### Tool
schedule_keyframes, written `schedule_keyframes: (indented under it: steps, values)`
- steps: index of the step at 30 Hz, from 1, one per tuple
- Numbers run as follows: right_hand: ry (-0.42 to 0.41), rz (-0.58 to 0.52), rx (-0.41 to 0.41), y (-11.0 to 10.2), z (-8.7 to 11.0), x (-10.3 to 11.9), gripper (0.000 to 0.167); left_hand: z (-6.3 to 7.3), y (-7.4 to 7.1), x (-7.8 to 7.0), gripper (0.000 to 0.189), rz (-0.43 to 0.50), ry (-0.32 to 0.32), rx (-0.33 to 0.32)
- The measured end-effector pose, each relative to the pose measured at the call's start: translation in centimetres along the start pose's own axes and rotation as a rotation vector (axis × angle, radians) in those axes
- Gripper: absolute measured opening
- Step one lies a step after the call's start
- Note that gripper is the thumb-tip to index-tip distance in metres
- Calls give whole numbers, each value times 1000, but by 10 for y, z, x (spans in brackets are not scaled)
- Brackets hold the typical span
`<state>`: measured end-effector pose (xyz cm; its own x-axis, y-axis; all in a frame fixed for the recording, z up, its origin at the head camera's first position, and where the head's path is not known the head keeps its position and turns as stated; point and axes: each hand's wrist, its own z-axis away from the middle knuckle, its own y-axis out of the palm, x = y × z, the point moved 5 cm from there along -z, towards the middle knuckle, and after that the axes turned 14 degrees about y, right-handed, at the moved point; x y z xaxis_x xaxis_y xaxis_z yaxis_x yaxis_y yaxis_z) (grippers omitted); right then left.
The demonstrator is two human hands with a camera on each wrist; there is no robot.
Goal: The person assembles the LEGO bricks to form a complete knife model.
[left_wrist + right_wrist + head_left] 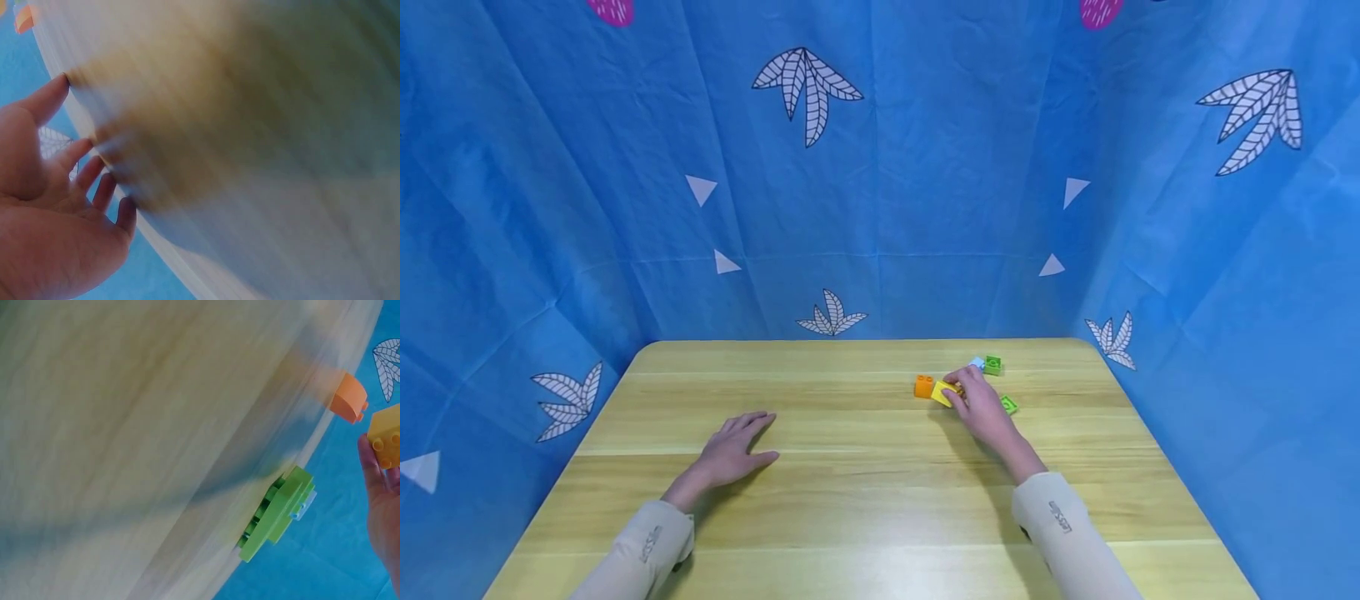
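Over the wood-grained surface [850, 500], a studded yellow block [941, 393] is gripped by the right hand [983, 410]; the left hand [732, 452] is relaxed.

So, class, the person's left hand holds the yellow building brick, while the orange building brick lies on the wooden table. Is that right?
Not quite: the head view shows the right hand holding the yellow building brick, not the left hand. The orange building brick does lie on the wooden table.
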<state>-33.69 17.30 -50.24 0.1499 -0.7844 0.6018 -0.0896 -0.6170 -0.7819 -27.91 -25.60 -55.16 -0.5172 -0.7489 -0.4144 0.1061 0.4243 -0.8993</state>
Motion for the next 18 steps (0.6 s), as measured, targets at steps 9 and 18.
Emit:
schedule_keyframes:
  steps: [9, 18]
  values:
    - [22, -37, 9, -1, 0, 5, 22, 0, -4, -7, 74, 4, 7, 2]
    - [2, -86, 27, 2, 4, 13, 21, 1, -6, -9, 72, 10, 4, -4]
